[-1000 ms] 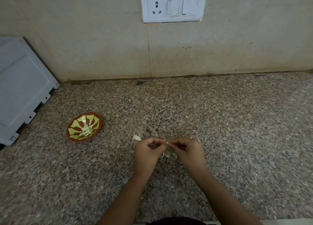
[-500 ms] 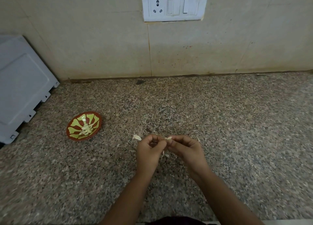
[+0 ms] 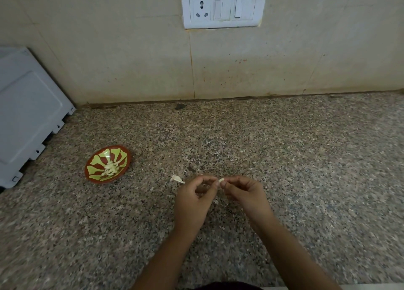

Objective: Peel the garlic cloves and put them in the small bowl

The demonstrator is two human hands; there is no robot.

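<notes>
Pinching a garlic clove (image 3: 221, 179) between left hand (image 3: 192, 202) and right hand (image 3: 247, 195).

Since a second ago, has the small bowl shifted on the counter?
No. The small bowl keeps the same gap from the grey appliance on its left and the same offset below the wall socket.

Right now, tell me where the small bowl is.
In the head view, the small bowl sits on the granite counter, left of the left hand and near the grey appliance at the left edge.
</notes>
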